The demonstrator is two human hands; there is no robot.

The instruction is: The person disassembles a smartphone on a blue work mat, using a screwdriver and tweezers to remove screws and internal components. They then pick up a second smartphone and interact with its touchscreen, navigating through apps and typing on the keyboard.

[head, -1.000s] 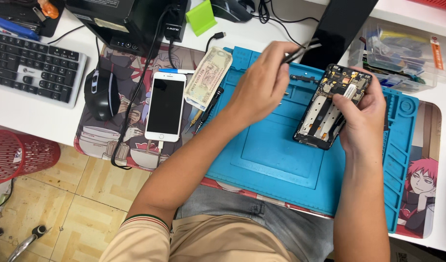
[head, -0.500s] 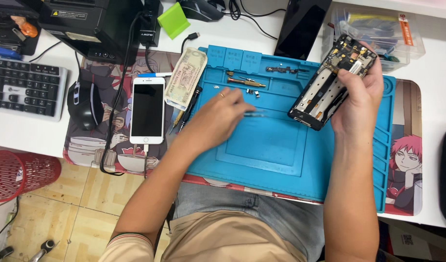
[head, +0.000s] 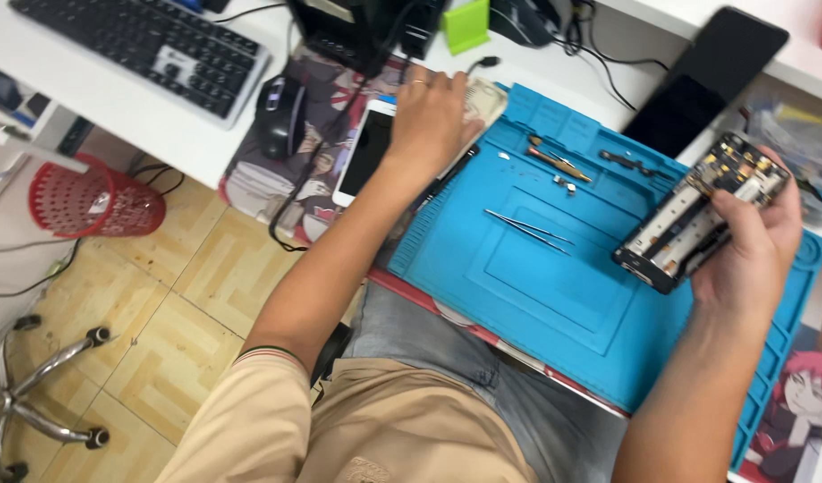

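Your right hand (head: 751,259) grips the opened phone body (head: 697,215), fingers wrapped around its far edge. Your left hand (head: 429,116) rests flat, fingers loose, seemingly on the white phone (head: 362,154); tweezers (head: 527,230) lie apart on the blue mat (head: 536,304).

The person wears a tan short-sleeved shirt whose left sleeve ends in a dark ribbed cuff with a thin red stripe. Grey-blue denim trousers cover the lap near the desk edge. Both forearms are bare. The left hand (head: 426,114) carries a thin ring on one finger; the right hand (head: 753,246) shows no ring or band.
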